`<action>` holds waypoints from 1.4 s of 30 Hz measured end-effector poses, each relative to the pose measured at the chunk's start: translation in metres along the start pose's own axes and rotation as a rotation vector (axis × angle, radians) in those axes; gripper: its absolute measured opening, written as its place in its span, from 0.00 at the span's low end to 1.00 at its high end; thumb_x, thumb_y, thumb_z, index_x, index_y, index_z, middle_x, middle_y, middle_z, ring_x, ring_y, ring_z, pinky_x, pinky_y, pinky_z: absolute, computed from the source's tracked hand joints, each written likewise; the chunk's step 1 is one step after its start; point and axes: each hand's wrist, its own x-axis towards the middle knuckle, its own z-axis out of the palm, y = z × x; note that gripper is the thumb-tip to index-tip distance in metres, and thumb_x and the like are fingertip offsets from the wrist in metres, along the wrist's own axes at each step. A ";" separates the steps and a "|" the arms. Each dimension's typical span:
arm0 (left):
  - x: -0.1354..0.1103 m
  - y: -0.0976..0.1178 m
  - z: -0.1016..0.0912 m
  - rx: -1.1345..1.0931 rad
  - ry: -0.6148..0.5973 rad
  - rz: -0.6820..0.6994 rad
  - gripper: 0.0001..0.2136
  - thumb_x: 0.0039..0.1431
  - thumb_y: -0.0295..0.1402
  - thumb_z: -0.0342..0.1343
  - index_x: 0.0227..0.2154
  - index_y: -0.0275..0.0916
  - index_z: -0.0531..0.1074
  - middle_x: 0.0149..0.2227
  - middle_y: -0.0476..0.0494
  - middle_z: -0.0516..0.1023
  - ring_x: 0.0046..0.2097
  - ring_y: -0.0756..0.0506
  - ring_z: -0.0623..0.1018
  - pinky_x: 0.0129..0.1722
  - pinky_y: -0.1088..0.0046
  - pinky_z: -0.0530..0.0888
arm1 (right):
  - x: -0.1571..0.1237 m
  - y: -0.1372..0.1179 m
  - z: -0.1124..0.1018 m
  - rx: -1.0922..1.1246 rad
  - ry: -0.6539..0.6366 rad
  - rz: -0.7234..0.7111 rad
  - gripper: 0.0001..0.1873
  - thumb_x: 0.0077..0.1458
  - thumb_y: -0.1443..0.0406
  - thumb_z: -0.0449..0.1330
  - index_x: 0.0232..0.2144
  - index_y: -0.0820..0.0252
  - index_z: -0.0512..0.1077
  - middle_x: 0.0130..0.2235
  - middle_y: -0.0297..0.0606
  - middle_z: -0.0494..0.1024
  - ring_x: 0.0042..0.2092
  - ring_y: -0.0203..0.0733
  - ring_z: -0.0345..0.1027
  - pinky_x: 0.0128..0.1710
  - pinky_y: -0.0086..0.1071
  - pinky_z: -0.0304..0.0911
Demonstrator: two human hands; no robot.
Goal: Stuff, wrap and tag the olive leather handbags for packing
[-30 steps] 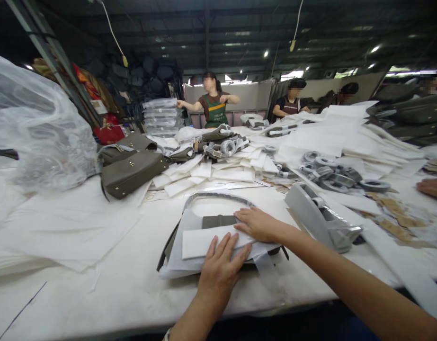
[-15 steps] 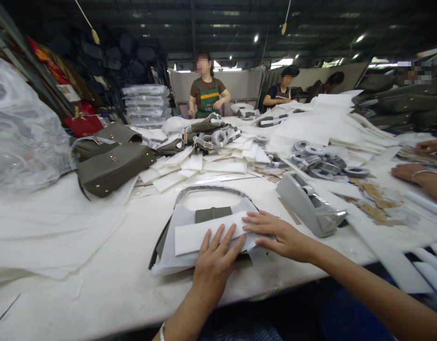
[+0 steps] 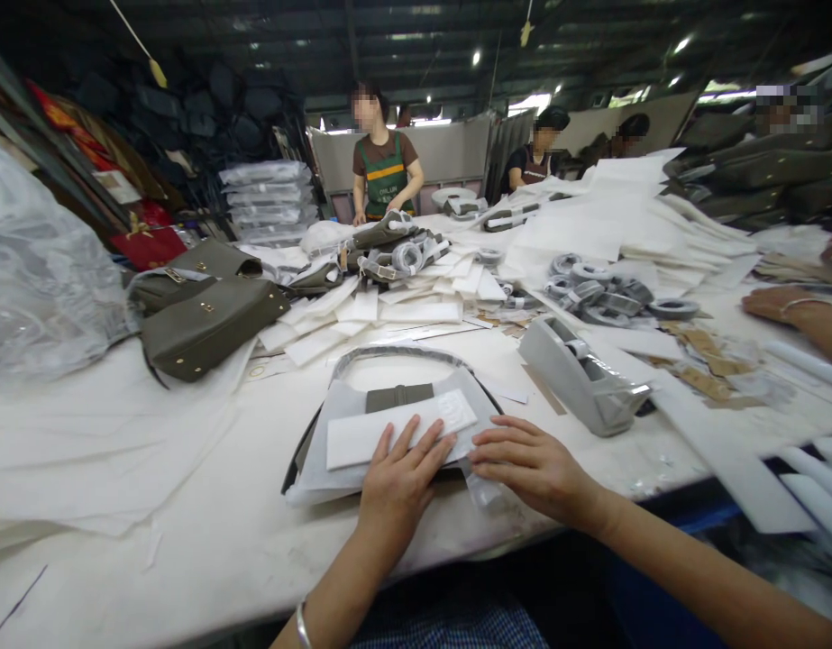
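A dark olive handbag (image 3: 399, 397) lies flat in front of me, its handle (image 3: 395, 350) wrapped in clear film. White tissue paper (image 3: 341, 406) covers most of its front. Over the tissue rests a strip of white foam (image 3: 352, 443), with clear tape showing at its right end. My left hand (image 3: 403, 464) lies flat on this strip, fingers spread. At the bag's right edge, my right hand (image 3: 534, 464) touches the tissue with its fingers stretched out. A clear film flap (image 3: 481, 487) hangs below the bag's lower right corner.
A grey tape dispenser (image 3: 584, 379) stands right of the bag. Beyond lie film-wrapped straps (image 3: 601, 293), foam pieces (image 3: 422, 311) and more olive bags (image 3: 213, 329). White sheets (image 3: 84, 433) spread at left. A co-worker's hand (image 3: 777, 302) rests at right; another person (image 3: 387, 171) stands across the table.
My right hand has moved off the foam strip to the bag's right edge, uncovering the taped end. My left hand stays on the strip. The view has shifted slightly.
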 end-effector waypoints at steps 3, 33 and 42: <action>-0.001 0.000 -0.002 -0.036 -0.040 -0.016 0.31 0.59 0.27 0.59 0.63 0.53 0.61 0.65 0.53 0.65 0.67 0.39 0.62 0.66 0.48 0.59 | -0.007 -0.001 0.002 0.024 -0.002 0.013 0.11 0.63 0.73 0.57 0.44 0.59 0.76 0.44 0.38 0.83 0.54 0.39 0.72 0.61 0.40 0.62; 0.012 0.030 0.006 -0.093 0.202 -0.106 0.15 0.65 0.39 0.56 0.54 0.52 0.71 0.56 0.50 0.76 0.59 0.40 0.74 0.68 0.48 0.48 | -0.058 -0.014 -0.008 -0.135 -0.066 0.004 0.17 0.62 0.71 0.59 0.53 0.59 0.73 0.51 0.41 0.80 0.58 0.42 0.68 0.60 0.41 0.63; 0.014 0.032 -0.001 -0.125 0.138 -0.140 0.16 0.64 0.38 0.58 0.54 0.51 0.73 0.56 0.48 0.76 0.60 0.38 0.73 0.66 0.43 0.53 | -0.045 -0.039 0.012 -0.202 -0.104 0.233 0.09 0.64 0.67 0.58 0.45 0.59 0.76 0.41 0.39 0.81 0.41 0.41 0.72 0.41 0.36 0.63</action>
